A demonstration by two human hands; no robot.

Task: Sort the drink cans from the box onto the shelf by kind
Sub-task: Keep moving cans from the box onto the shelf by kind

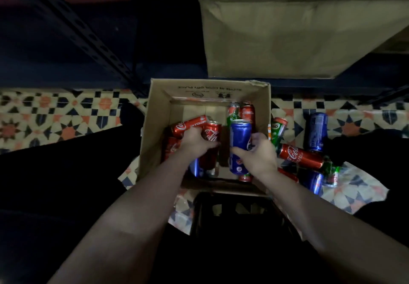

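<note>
An open cardboard box [155, 115] sits on the patterned floor with several drink cans inside. My left hand [194, 142] is inside the box, closed around an upright red cola can [212, 134]. Another red cola can [190, 125] lies just behind that hand. My right hand [257, 153] grips a tall blue can [240, 135] and holds it upright above the box's right side. A green can [232, 112] and a red-orange can [247, 112] stand in the box's far right corner.
Loose cans lie on the floor right of the box: a blue can [315, 131], a red cola can [301, 156], a green can [277, 130]. A large closed carton [298, 35] sits on the dark shelf [66, 62] ahead. A black crate [232, 213] is below the box.
</note>
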